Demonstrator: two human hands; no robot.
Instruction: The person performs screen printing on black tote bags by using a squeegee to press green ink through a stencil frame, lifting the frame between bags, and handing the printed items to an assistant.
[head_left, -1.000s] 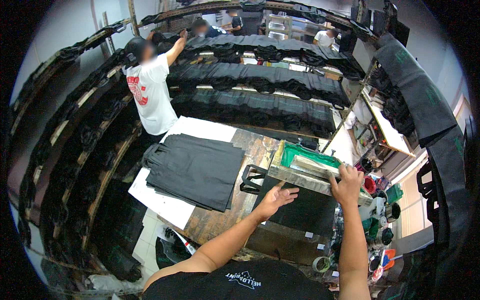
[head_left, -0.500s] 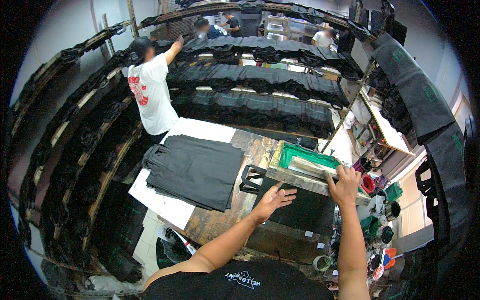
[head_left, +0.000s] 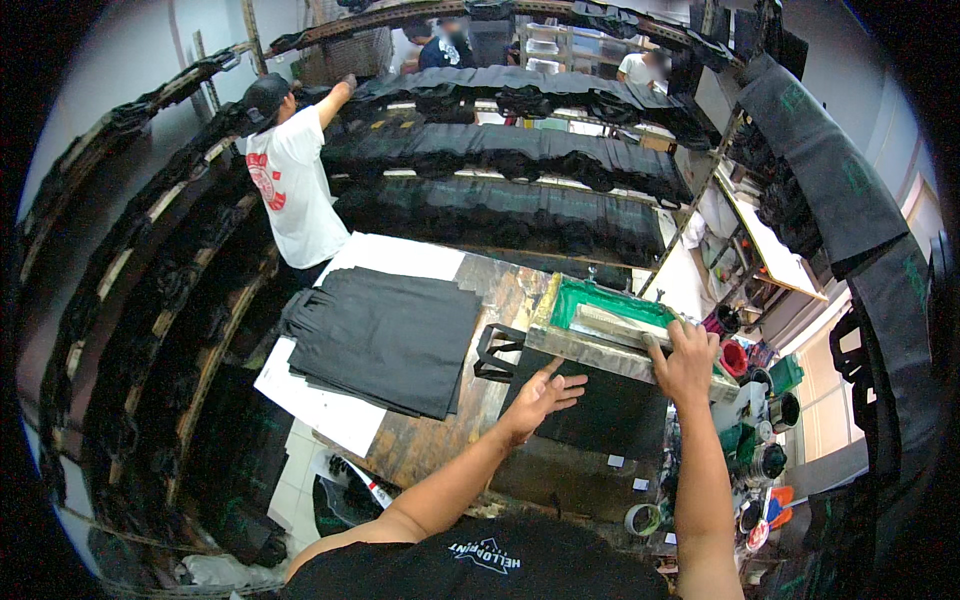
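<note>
A wooden screen-printing frame (head_left: 592, 354) with green ink inside stands tilted over the table's right part. A squeegee (head_left: 610, 326) with a pale wooden handle lies in it. My right hand (head_left: 686, 362) is closed round the frame's near rail at its right end, close to the squeegee's end. Below the frame lies a black bag (head_left: 600, 405), its handles sticking out to the left. My left hand (head_left: 541, 402) is open over the bag's left side, fingers apart, index fingertip near the frame's lower edge. Whether that fingertip touches the frame I cannot tell.
A stack of black bags (head_left: 385, 345) covers the table's left part. Ink pots (head_left: 783, 410) and cans crowd the right edge. Racks hung with black bags (head_left: 500, 150) surround the table. A co-worker in a white shirt (head_left: 290, 180) reaches to a rack at the far left.
The whole view has shifted slightly left. My hands and the frame keep nearly the same places relative to each other. The co-workers at the back have changed position.
</note>
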